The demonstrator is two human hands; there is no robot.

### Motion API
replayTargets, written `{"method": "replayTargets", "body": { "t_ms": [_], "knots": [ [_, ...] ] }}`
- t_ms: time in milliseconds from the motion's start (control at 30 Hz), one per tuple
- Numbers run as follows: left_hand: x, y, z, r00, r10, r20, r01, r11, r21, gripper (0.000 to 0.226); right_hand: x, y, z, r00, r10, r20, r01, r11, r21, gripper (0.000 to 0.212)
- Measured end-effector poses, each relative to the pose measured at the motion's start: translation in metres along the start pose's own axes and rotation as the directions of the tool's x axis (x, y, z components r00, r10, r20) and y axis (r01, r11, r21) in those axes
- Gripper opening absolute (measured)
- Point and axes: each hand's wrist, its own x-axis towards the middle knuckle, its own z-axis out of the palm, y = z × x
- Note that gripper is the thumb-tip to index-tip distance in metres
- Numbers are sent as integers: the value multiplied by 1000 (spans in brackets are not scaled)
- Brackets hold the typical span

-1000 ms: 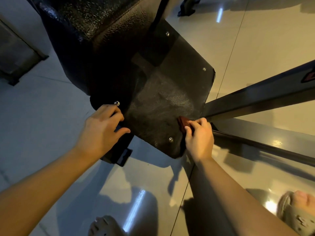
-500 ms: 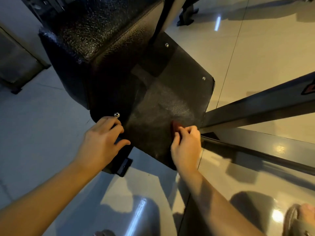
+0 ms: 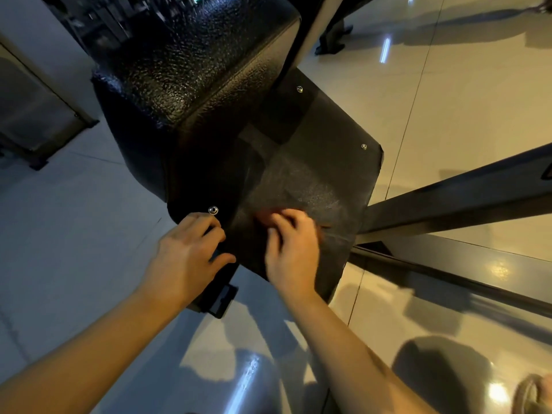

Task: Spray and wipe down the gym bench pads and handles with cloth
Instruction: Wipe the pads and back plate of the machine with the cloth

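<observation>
Leftward beneath the textured black bench pad, across the flat black riveted plate, the right hand has slid, fingers bunched on a blurred reddish cloth. The left hand curls over the plate's near-left corner. Wiping looks midway.

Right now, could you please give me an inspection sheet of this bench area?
Surface: black plate, with dull grey streaks across its middle.
Job's things: reddish cloth, blurred, on the plate under the right fingers; textured pad above the plate; no spray bottle seen.
Clutter: nothing seen.
Grippers: left hand grips the plate's near corner beside a rivet; right hand holds the cloth against the plate, motion-blurred.
Cables: nothing seen.
Surroundings: glossy tiled floor; dark bars to the right; a sandal at the bottom right.
</observation>
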Motion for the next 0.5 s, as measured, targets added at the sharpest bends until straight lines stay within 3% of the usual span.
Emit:
{"method": "replayTargets", "body": {
  "t_ms": [67, 100, 133, 200, 267, 300, 367, 433, 500],
  "knots": [
    [0, 1, -1, 1000, 7, 5, -7, 1000, 19, 36, 1, -3, 1, 960, -260, 106, 260, 966, 17, 31],
    [0, 1, -1, 1000, 7, 10, -7, 1000, 20, 36, 7, 10, 0, 944, -304, 128, 309, 951, -21, 31],
    [0, 1, -1, 1000, 0, 17, 0, 1000, 15, 36, 14, 27, -4, 962, -251, 110, 259, 963, -70, 31],
    [-1, 2, 0, 999, -19, 28, 20, 1000, -2, 37, 26, 61, -17, 996, 81, -37, -85, 991, -102, 30],
    [-1, 3, -1, 999, -32, 43, 32, 999, -2, 37, 33, 69, -24, 899, 414, -145, -426, 902, -66, 31],
    [-2, 4, -2, 998, -35, 49, 35, 999, -4, 37, 34, 56, -20, 874, 461, -153, -473, 879, -56, 32],
    [-1, 3, -1, 997, -43, 60, 44, 999, -10, 37, 28, 14, -8, 940, 330, -86, -333, 943, -14, 32],
    [-1, 1, 0, 996, -60, 58, 61, 998, -12, 37, 18, -17, 3, 999, -32, 13, 32, 998, 57, 30],
    [-2, 0, 1, 997, -57, 44, 58, 998, -8, 36, 29, -14, 4, 937, -329, 116, 326, 944, 42, 29]
  ]
}}
